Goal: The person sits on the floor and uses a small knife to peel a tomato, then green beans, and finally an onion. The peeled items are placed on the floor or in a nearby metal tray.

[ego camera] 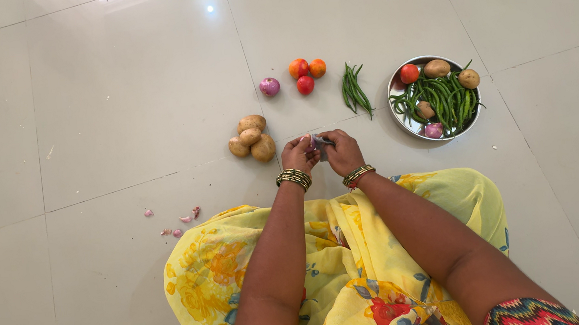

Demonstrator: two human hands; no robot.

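My left hand (299, 155) and my right hand (341, 151) meet just above my lap, both pinched on a small pale purple piece, likely an onion or garlic (318, 142), mostly hidden by the fingers. Gold bangles circle both wrists. A pile of potatoes (252, 138) lies just left of my left hand. A round steel plate (397, 85) to the right of my right hand holds green beans, potatoes, a tomato and a small onion.
On the white tiled floor lie a purple onion (269, 86), three tomatoes (306, 74), a bunch of green chillies (354, 90) and several purple peel scraps (178, 220) at the left. My yellow flowered cloth (345, 265) covers my lap.
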